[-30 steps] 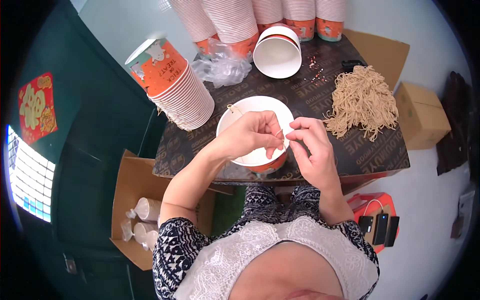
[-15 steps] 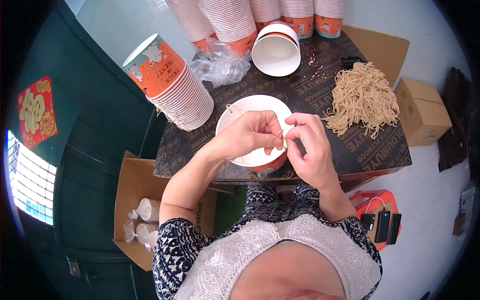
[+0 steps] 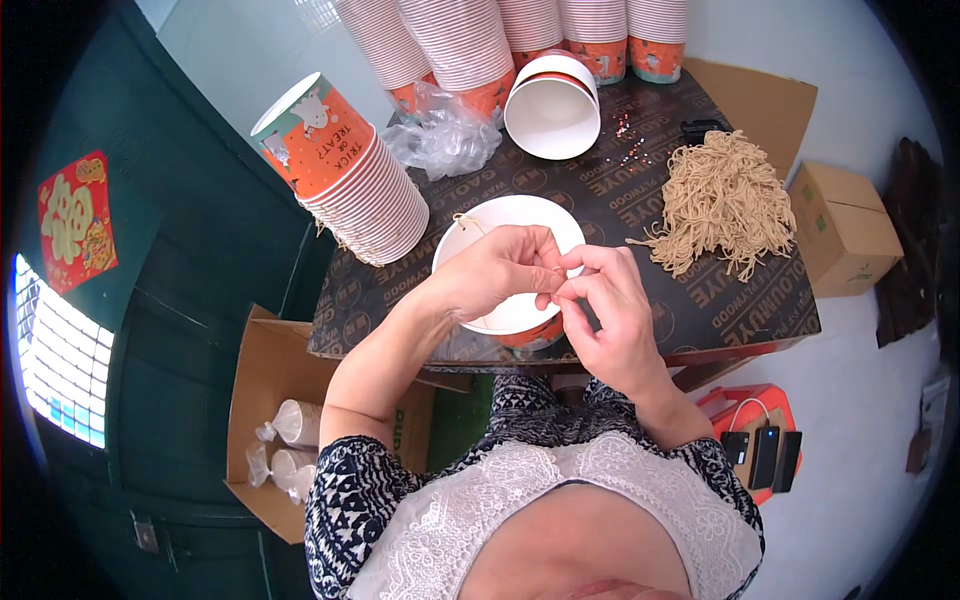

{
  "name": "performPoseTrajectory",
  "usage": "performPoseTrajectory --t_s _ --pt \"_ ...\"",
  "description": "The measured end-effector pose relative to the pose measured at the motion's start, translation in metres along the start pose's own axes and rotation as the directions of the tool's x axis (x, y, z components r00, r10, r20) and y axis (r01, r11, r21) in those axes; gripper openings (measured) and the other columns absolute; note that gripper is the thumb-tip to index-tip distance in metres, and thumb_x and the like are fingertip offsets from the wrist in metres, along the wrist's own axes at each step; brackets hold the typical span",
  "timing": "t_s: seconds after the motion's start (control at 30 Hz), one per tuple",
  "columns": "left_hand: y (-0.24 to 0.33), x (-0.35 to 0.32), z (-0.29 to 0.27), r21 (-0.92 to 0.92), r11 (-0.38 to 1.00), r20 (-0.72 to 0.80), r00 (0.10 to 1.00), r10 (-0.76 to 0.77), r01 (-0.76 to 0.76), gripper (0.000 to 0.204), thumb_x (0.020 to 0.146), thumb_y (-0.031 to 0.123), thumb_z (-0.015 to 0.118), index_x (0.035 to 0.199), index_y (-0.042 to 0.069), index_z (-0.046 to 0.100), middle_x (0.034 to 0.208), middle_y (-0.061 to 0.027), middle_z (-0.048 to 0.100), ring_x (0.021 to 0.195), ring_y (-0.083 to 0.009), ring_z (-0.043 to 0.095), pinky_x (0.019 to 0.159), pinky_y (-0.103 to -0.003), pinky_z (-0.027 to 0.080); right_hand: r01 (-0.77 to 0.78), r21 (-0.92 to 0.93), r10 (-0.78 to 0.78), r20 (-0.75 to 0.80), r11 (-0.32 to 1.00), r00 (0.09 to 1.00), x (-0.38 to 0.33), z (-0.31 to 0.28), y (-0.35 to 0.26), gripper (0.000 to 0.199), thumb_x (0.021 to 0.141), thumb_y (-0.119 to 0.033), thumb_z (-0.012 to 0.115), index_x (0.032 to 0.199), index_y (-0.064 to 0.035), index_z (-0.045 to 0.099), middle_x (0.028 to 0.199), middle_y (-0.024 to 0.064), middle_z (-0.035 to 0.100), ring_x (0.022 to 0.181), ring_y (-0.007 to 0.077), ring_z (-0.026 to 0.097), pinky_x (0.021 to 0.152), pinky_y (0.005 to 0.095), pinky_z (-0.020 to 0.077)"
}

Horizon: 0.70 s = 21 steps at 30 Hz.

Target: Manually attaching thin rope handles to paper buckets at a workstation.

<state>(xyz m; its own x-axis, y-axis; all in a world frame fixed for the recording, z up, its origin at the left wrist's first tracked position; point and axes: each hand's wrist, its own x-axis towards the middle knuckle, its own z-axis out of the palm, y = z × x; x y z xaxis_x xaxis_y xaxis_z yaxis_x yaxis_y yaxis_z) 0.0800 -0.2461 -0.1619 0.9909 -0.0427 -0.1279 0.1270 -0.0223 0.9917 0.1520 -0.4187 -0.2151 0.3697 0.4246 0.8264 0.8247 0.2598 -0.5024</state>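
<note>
A white-lined paper bucket (image 3: 505, 208) with an orange printed outside stands near the table's front edge. A tan cord (image 3: 466, 222) passes through its wall at the left of the rim. Over the bucket's right rim, my left hand (image 3: 505, 268) pinches a bit of the cord between thumb and forefinger. Against those fingertips my right hand (image 3: 612, 310) closes its own thumb and forefinger on the same cord. Fingers cover most of the cord there, so whether it is knotted cannot be seen.
A heap of tan cords (image 3: 725, 205) lies to the right. Left of the bucket leans a stack of orange buckets (image 3: 365, 190) with cords. Behind are a plastic bag (image 3: 445, 135), an overturned bucket (image 3: 553, 115), scattered beads (image 3: 628, 148) and tall bucket stacks (image 3: 455, 45).
My right hand has moved slightly left and down, its fingertips now meeting the left hand's. Less of the cord shows between them. The bucket stays in place.
</note>
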Motion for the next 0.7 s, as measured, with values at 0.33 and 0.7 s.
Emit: performPoseTrajectory --t_s 0.33,0.7 --pt "0.002 -0.005 -0.003 0.1 0.995 0.034 0.999 -0.027 0.024 0.018 0.081 -0.008 0.07 0.095 -0.003 0.058 0.095 -0.01 0.068 0.083 -0.013 0.063 0.075 -0.025 0.052 -0.011 -0.126 0.013 0.014 0.992 1.0 -0.002 -0.009 0.018 0.009 0.078 0.003 0.065 0.087 -0.0008 0.063 0.103 0.011 0.06 0.096 0.0297 0.053 0.083 0.0381 0.0446" --pt "-0.008 -0.016 0.023 0.655 0.725 -0.117 0.92 0.374 -0.212 0.014 0.086 -0.001 0.066 0.097 -0.002 0.058 0.085 -0.0078 0.065 0.078 -0.0144 0.063 0.072 -0.028 0.052 0.001 -0.089 0.006 0.071 0.996 0.997 0.002 -0.007 0.018 0.009 0.078 0.0 0.068 0.085 -0.0015 0.064 0.104 0.0103 0.06 0.098 0.03 0.052 0.084 0.0395 0.0434"
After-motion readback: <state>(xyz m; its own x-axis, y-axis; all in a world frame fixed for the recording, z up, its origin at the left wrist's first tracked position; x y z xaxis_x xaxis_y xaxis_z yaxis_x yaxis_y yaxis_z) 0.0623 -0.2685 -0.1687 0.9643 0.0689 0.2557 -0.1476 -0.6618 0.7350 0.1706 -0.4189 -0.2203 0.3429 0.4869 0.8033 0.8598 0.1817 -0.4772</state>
